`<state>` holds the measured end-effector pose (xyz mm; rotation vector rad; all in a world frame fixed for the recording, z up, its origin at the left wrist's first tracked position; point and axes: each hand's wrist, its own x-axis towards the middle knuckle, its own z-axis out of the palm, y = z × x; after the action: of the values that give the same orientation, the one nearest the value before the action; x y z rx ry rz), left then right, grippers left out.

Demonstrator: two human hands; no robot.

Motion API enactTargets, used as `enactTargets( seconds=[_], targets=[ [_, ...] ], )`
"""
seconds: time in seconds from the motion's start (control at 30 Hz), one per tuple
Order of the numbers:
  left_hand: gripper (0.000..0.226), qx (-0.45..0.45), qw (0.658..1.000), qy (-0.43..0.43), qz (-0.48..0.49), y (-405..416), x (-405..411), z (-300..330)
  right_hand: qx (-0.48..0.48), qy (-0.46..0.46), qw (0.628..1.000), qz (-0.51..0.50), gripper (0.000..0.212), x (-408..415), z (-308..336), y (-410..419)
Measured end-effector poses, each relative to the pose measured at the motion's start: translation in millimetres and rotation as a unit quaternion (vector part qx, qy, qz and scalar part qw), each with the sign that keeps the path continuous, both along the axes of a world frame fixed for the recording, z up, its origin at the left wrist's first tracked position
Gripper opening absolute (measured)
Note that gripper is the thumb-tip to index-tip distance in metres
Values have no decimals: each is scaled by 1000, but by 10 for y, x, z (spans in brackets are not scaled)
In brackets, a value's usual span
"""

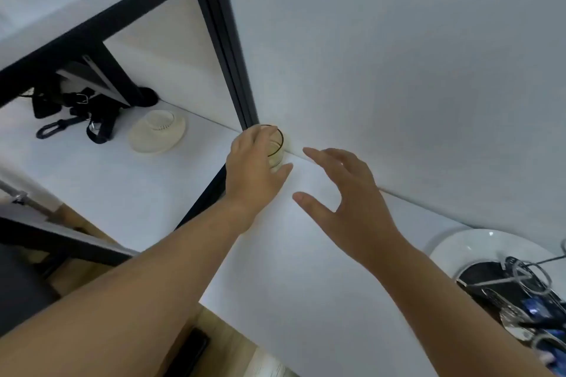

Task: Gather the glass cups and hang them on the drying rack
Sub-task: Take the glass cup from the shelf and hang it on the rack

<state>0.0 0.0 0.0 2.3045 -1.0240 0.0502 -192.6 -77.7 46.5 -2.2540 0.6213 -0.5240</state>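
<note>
Left hand (254,168) — arm extended, fingers curled around a glass cup (275,147). Right hand (346,193) — spread wide, palm down, holding nothing.

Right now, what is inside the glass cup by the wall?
The glass cup looks empty through its clear side, but the left hand wrapped around it covers its near side and base.

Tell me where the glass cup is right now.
The glass cup sits mid-frame on the white table, against the wall by the black post, with the left hand wrapped around it.
</note>
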Motion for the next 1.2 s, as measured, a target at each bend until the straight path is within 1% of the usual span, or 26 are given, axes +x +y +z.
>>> enactTargets(
  seconds=[0.1, 0.13, 0.2, 0.27, 0.37, 0.47, 0.6, 0.73, 0.83, 0.93, 1.0, 1.07, 1.2],
  targets=[
    [80, 44, 998, 3, 33, -68, 155, -110, 15, 13, 1000, -6, 74, 10, -81, 11],
    [84, 54, 997, 21, 43, -91, 195, -143, 22, 29, 999, -1, 76, 4, -127, 23],
    [87, 46, 995, 68, 48, -163, 239, -186, 24, 40, 999, -3, 78, -9, -172, 39],
    [84, 19, 992, 111, 53, -223, 235, -216, 32, 41, 999, -7, 79, -42, -188, 42],
    [75, -31, 987, 136, 85, -294, 199, -254, 45, 35, 998, -28, 80, -111, -201, 74],
    [67, -54, 980, 168, 95, -318, 203, -250, 71, 15, 996, -57, 82, -197, -226, 99],
    [67, -65, 978, 178, 85, -237, 157, -170, 113, 3, 990, -80, 83, -355, -239, 149],
    [68, -117, 972, 198, 56, -135, -81, 0, 181, -20, 977, -109, 85, -514, -166, 200],
    [68, -168, 954, 247, 25, -66, -394, 249, 216, -34, 967, -131, 84, -632, -62, 240],
    [66, -226, 926, 303, -5, -17, -775, 557, 230, -56, 961, -145, 75, -744, 64, 276],
    [63, -260, 906, 333, -35, 11, -1062, 762, 251, -83, 951, -163, 66, -827, 169, 287],
    [61, -284, 890, 351, -62, 33, -1369, 957, 292, -126, 930, -185, 61, -943, 303, 294],
    [58, -324, 848, 410, -82, 127, -2003, 1236, 427, -229, 847, -221, 68, -1325, 585, 316]
  ],
)
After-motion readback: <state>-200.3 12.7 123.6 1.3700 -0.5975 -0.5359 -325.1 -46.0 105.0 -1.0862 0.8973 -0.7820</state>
